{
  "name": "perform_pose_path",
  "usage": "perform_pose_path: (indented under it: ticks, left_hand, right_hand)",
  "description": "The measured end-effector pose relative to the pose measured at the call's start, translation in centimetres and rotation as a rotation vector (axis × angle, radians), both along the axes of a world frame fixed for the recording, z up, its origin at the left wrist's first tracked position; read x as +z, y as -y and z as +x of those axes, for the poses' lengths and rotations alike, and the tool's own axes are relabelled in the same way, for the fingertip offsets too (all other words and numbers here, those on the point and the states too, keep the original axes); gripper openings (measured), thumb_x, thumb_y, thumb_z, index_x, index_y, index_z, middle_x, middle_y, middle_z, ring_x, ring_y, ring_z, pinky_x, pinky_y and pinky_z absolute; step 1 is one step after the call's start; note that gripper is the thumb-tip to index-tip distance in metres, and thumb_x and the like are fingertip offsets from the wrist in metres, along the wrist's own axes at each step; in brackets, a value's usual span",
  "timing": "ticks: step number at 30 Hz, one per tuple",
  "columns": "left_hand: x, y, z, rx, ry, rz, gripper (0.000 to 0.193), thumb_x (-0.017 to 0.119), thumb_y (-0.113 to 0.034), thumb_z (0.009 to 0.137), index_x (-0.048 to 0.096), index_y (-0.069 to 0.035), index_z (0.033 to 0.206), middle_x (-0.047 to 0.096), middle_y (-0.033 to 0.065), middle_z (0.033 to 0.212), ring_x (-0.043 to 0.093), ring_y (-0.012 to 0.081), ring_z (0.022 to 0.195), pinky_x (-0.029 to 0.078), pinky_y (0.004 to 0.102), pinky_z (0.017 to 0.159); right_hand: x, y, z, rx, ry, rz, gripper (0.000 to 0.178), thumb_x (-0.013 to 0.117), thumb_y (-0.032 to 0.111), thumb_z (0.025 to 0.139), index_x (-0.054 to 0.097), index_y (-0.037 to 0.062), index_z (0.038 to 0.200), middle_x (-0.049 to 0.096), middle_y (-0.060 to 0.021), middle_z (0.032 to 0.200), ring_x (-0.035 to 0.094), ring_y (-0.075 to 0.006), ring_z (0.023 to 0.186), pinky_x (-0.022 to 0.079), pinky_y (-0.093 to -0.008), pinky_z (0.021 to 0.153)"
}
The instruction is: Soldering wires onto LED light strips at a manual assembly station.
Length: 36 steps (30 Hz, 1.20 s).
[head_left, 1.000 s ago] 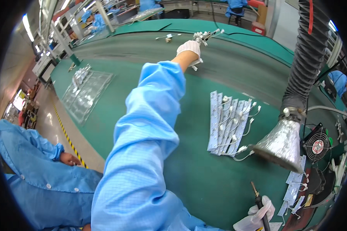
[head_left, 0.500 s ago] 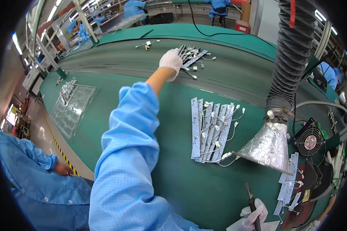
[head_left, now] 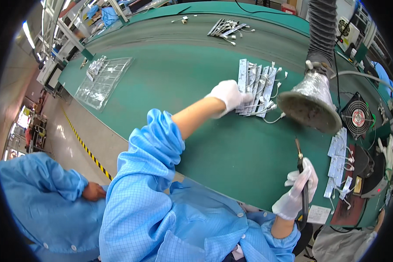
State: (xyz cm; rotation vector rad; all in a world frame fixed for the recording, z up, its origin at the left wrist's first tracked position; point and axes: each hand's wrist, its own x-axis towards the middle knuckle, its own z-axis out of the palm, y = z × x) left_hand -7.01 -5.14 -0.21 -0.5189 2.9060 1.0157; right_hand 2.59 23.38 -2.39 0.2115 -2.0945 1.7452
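My left hand [head_left: 229,97], in a white glove, reaches to the near left side of a row of white LED strips [head_left: 266,83] with short wires and white connectors. Its fingers are closed at the leftmost strip [head_left: 242,70], and the glove hides part of the grip. At the lower right my right hand [head_left: 299,187], also gloved, is closed around a black soldering iron [head_left: 305,198]. The iron's tip points up and away from me, apart from the strips.
A foil-covered fume hose [head_left: 312,94] hangs right of the strips. Beyond it are a fan [head_left: 357,115] and more LED strips [head_left: 337,159]. Another strip pile [head_left: 226,28] lies on the conveyor. A clear plastic tray [head_left: 105,83] lies left. A person in blue [head_left: 52,201] is beside me.
My left hand has come back from the strip pile on the conveyor to the row on the bench. My right hand has risen with the soldering iron. The whole view has shifted.
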Motion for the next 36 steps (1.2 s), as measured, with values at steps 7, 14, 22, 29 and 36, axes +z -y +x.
perform_pose_path:
  ticks: [7, 14, 22, 29, 36]
  left_hand:
    - [-1.4, 5.4, -0.2, 0.180, -0.177, 1.400, 0.020, 0.060, -0.015, 0.092, 0.057, 0.001, 0.104, 0.062, 0.0079, 0.088, 0.057, 0.0141, 0.067, 0.045, 0.0268, 0.057]
    - [5.8, 2.0, 10.6, -0.112, -0.265, 1.063, 0.042, 0.065, -0.009, 0.082, 0.054, 0.001, 0.121, 0.062, 0.0138, 0.099, 0.061, 0.0156, 0.084, 0.053, 0.0313, 0.071]
    - [2.3, -4.8, 10.6, -0.567, 0.259, 0.377, 0.067, 0.072, -0.027, 0.082, 0.045, 0.000, 0.138, 0.064, 0.0193, 0.111, 0.064, 0.0287, 0.099, 0.051, 0.0351, 0.087]
    - [0.7, -7.2, 6.4, -0.691, 0.015, 0.218, 0.056, 0.070, -0.014, 0.079, 0.052, 0.001, 0.130, 0.068, 0.0167, 0.106, 0.065, 0.0247, 0.094, 0.052, 0.0329, 0.083]
    - [-2.7, -8.1, 7.8, -0.538, -0.245, 0.252, 0.041, 0.066, -0.011, 0.081, 0.054, 0.000, 0.119, 0.068, 0.0194, 0.100, 0.067, 0.0322, 0.088, 0.053, 0.0373, 0.079]
  right_hand:
    - [0.6, -0.4, 0.0, 0.034, 0.077, -0.116, 0.029, 0.051, 0.019, 0.099, 0.061, -0.0010, 0.116, 0.059, -0.0047, 0.070, 0.046, -0.0049, 0.054, 0.039, -0.0189, 0.052]
    - [-0.2, -1.1, -0.4, 0.027, -0.015, -0.174, 0.028, 0.048, 0.016, 0.100, 0.057, -0.0039, 0.118, 0.066, -0.0135, 0.094, 0.053, -0.0057, 0.058, 0.045, -0.0189, 0.054]
    - [-0.6, -1.4, -0.7, -0.060, -0.061, -0.159, 0.027, 0.046, 0.011, 0.100, 0.053, -0.0093, 0.116, 0.064, -0.0239, 0.112, 0.060, -0.0112, 0.063, 0.051, -0.0202, 0.055]
    - [-0.6, -1.1, -0.5, 0.136, -0.128, 0.032, 0.031, 0.049, 0.019, 0.100, 0.053, 0.0008, 0.125, 0.063, -0.0135, 0.102, 0.059, -0.0128, 0.078, 0.050, -0.0261, 0.074]
    - [-0.8, -1.6, -0.8, 0.244, -0.165, 0.136, 0.029, 0.069, 0.001, 0.081, 0.058, 0.0036, 0.108, 0.064, -0.0108, 0.095, 0.063, -0.0214, 0.076, 0.050, -0.0300, 0.067]
